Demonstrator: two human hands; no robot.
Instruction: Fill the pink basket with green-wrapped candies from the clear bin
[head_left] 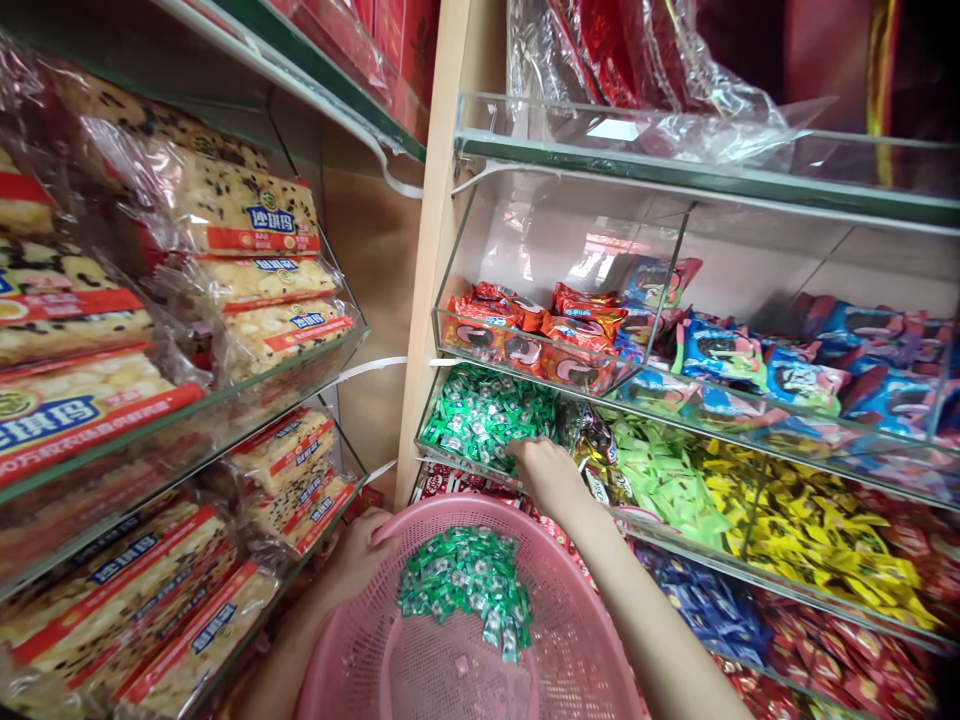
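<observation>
My left hand (367,550) is closed on the left rim of a pink plastic basket (592,620), thumb over the edge. Inside the basket lies a heap of small green-wrapped candies (469,580), gathered toward its far side. My right hand (544,472) reaches past the basket to the front of a clear bin, at the lower right of its green-wrapped candies (491,405). Its fingers are curled in and partly hidden, so what they hold cannot be made out.
On the left, clear shelves hold packaged puffed-grain bars (247,210). To the right are bins of red-wrapped snacks (574,345), blue packets (724,355), light green candies (667,470), yellow candies (810,530) and dark blue ones (705,605). A wooden post (420,280) stands between the shelves.
</observation>
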